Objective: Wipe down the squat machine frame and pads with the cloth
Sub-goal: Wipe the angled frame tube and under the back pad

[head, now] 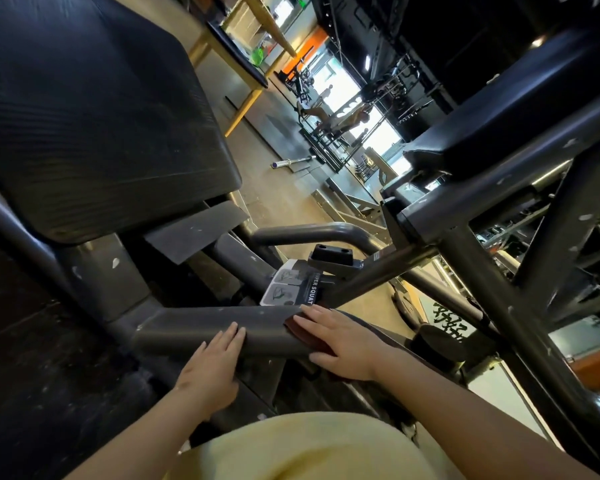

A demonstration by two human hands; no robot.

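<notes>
fingers (314,315) of my right hand (347,344) lie flat, pressing the dark cloth (303,339) onto the grey frame tube (201,323). my left hand (210,370) rests released beside it. i judge this the frame-wiping step; next, slide the cloth along the tube, then the pads (94,109).

Between my left hand (212,368) and right hand (343,344), the stretch of grey tube (264,329) at lower centre lay bare. Just above it, the label plate (291,285) and a black rubber block (331,254) crowded the joint. The big black pad (94,116) filled the upper left; crossing bars (499,306) fenced off the right. Open floor (284,188) showed only through the gap in the middle of the frame.
</notes>
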